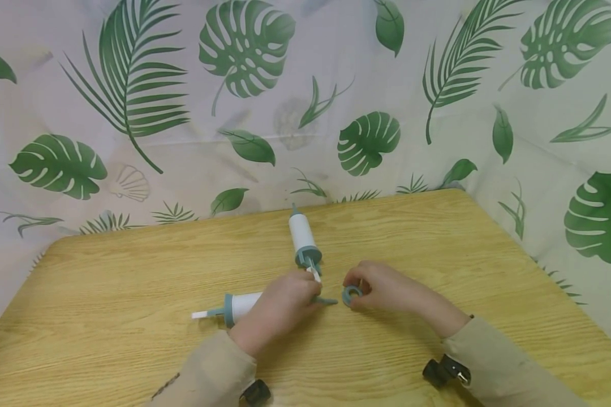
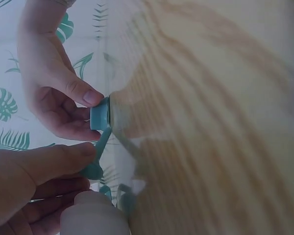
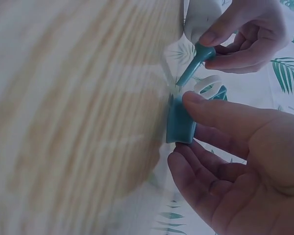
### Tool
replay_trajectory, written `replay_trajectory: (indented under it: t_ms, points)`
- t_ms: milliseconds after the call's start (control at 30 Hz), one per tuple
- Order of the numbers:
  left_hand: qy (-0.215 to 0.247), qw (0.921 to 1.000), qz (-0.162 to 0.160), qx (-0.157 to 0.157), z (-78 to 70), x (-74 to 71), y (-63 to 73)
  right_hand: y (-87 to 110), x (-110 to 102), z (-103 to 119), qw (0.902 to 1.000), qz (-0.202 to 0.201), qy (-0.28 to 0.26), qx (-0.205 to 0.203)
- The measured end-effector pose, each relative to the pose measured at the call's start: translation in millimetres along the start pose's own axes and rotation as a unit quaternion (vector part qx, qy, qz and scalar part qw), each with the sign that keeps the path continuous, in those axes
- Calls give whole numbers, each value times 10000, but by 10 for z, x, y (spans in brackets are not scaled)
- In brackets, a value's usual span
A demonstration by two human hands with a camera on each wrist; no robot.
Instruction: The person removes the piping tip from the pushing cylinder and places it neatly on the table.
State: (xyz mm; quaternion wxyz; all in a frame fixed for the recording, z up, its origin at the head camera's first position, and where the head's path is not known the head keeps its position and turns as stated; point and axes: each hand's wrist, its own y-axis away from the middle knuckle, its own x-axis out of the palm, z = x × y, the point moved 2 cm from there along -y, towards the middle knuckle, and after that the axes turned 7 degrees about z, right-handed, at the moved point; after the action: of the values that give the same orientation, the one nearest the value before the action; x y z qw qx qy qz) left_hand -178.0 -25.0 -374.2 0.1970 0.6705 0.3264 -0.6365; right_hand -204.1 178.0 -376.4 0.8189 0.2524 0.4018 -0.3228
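Note:
A syringe-like tube (image 1: 245, 304) with a white barrel, teal end flange and white-tipped teal rod lies sideways on the table. My left hand (image 1: 287, 299) pinches it at the base of its narrow teal nozzle (image 3: 190, 68), covering part of the barrel. The nozzle tip points right, toward a teal ring (image 1: 345, 298). Thumb and fingers of my right hand (image 1: 382, 287) grip that ring on opposite sides. In the right wrist view the ring is a short, thick-walled cylinder (image 3: 180, 120) at the table surface, with the nozzle tip close beside it.
A second white-and-teal tube (image 1: 301, 230) lies behind my left hand, its nozzle toward the back edge. Its white handle end is close to my left fingers. Beyond the wood-grain table (image 1: 132, 271) hangs a leaf-print cloth (image 1: 305, 141).

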Motion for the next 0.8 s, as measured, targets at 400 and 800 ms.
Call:
replay_trajectory:
  t_ms: [400,800]
  points:
    - [-186,9996,170,-93,-23,30,-1,-6,6,9,9999,59,60,70]
    - [58,10000,33,-55,-8,30,3,-4,-10,27,9996,121,-187,154]
